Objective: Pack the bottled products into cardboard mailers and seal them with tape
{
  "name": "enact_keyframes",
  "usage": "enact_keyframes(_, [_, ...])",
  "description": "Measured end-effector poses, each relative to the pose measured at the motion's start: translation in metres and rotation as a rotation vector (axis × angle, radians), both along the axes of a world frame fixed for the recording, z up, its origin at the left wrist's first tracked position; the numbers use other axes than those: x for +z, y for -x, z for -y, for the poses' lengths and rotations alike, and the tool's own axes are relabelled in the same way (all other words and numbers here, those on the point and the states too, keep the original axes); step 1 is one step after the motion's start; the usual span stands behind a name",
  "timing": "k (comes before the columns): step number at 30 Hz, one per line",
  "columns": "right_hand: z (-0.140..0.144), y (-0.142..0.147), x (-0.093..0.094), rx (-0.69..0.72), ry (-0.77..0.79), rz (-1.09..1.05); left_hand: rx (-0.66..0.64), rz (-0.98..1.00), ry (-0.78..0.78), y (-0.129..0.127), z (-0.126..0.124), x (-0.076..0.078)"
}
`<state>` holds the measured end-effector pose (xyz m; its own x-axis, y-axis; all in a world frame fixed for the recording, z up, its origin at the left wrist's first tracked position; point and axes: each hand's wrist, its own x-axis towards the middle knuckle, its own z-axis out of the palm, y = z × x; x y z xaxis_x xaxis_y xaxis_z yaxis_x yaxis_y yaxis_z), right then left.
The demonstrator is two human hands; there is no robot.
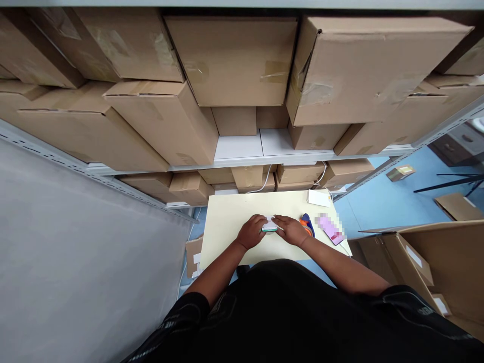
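Observation:
A small, flat white thing with a green front edge [269,225] lies low over the cream table [227,212]; its exact kind is too small to make out. My left hand [252,231] grips its left side, fingers bent over the edge. From the right, my right hand [290,230] closes on the other side, with its fingertips on the top. Just right of that hand is a blue and orange tape dispenser [307,224], partly hidden behind it. Farther right lies a phone with a pink screen [330,229], partly blurred out.
A white box [318,198] sits at the table's back right corner, near white cables. Behind the table rises a rack shelf [242,161] stacked with cardboard boxes [234,60]. A grey wall [75,252] stands at left. A large open carton [446,262] is at right.

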<state>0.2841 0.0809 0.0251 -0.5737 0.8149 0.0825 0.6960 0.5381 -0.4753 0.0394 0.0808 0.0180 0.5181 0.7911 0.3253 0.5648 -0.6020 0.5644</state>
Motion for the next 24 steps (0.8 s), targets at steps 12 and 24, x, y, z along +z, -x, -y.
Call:
enact_keyframes(12, [-0.009,0.0,0.006,-0.063,0.07,-0.127,0.07,0.148,0.147,-0.005,-0.006,0.004])
enact_keyframes(24, [-0.001,0.0,-0.002,-0.04,0.031,-0.049,0.094,0.103,0.055,-0.008,-0.012,-0.009])
